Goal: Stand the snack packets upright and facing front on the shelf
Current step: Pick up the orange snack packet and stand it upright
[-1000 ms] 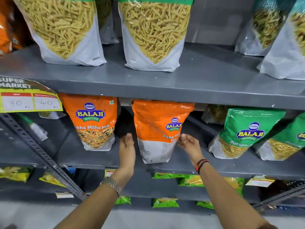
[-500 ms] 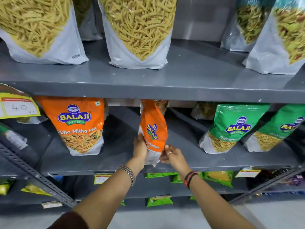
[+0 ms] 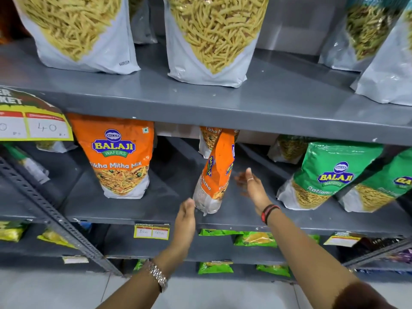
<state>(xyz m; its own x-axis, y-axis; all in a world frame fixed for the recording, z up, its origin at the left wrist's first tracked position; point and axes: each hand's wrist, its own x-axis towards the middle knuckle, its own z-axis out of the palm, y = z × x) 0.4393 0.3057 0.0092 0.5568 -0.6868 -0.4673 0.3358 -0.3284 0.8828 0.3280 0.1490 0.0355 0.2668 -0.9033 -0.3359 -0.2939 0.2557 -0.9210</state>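
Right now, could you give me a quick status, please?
Both hands, left hand and right hand, open. Orange packet upright, edge-on, not front-facing. Nothing in the way.

Orange packet [image 3: 116,157] reads "Balaji Wafers Tikha Mitha Mix".

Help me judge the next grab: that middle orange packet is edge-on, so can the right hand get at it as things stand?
Probably yes. The right hand is open just right of the edge-on orange packet, with only bare shelf between them. The left hand sits at its lower left, not in the way.
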